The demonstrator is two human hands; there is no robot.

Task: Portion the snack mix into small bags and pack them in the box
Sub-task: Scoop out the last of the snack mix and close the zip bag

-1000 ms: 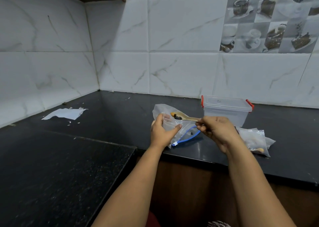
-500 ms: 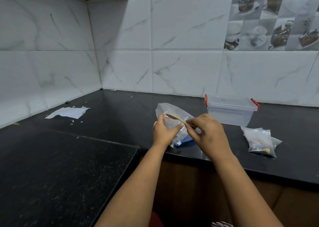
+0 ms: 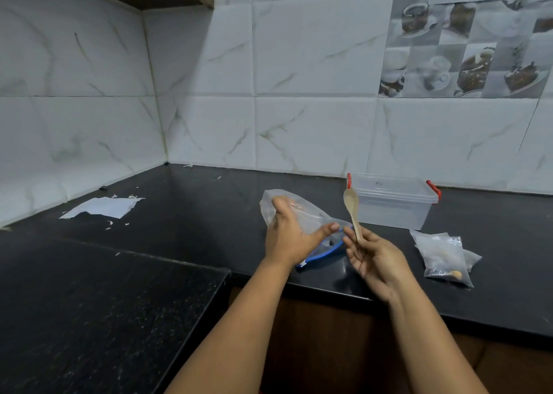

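The task looks partly done. Filled small bags [image 3: 442, 257] lie in a little heap on the black table [image 3: 185, 214] to the right, below the box [image 3: 393, 203], which stands shut with its red-clipped lid on, so none of them is packed yet. How many bags are in the heap I cannot tell; at least two overlap. The left hand [image 3: 288, 235] grips a clear bag [image 3: 302, 211], thumb and fingers closed on the plastic, holding it just above the table. Beneath and beside it a blue-edged zip bag [image 3: 327, 248] lies flat, with a few dark bits of mix showing inside; that seems to be the supply. The right hand [image 3: 374, 262] pinches the handle of a wooden spoon [image 3: 350, 206] between thumb and fingers, the other fingers loosely curled, with the bowl pointing up, empty, in front of the box's left end. Left to do, by my reading: finish filling this bag, seal it, open the box and put all the bags in. Against half a second ago, the spoon has come out of the bag's mouth and swung upright, and the right hand has drawn back to the right, away from the left. A second ago the spoon carried mix toward the bag; now it carries none.
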